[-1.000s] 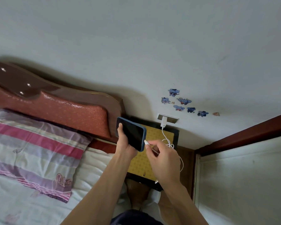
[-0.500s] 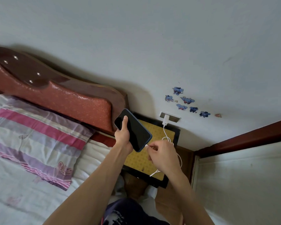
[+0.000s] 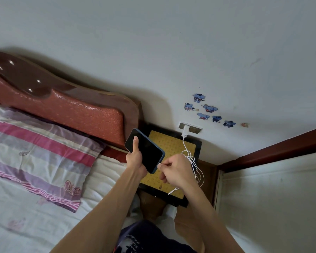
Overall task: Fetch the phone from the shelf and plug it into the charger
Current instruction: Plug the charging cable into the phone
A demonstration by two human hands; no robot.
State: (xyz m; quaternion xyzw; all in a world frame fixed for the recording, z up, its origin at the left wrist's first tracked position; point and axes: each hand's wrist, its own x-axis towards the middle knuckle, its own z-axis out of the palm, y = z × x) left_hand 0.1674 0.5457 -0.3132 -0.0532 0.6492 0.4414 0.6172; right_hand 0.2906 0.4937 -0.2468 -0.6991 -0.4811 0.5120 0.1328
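Right hand (image 3: 173, 170) pinches the white plug of the charging cable (image 3: 189, 157) between thumb and forefinger, clamped on it, with the tip pressed at the bottom edge of the phone (image 3: 144, 150); whether the plug is fully seated cannot be told, since the fingertips cover the port. Left hand (image 3: 135, 157) is clamped on the phone from its near long edge, thumb laid flat across the dark screen, holding it tilted in the air over the yellow-topped tabletop (image 3: 167, 147) beside the bed (image 3: 44, 207). To do this step well, the left hand probably ought to brace the phone firmly so it does not pivot, while the right drives the plug straight along the phone's long axis, not at a slant. Slack is plentiful: the cable loops in a loose tangle behind the right hand and runs up to the white charger (image 3: 185, 130) in the wall socket (image 3: 195, 129), so a gentle push should not tug the charger out. Once seated, the phone can likely be laid on the tabletop, clear of the tangle
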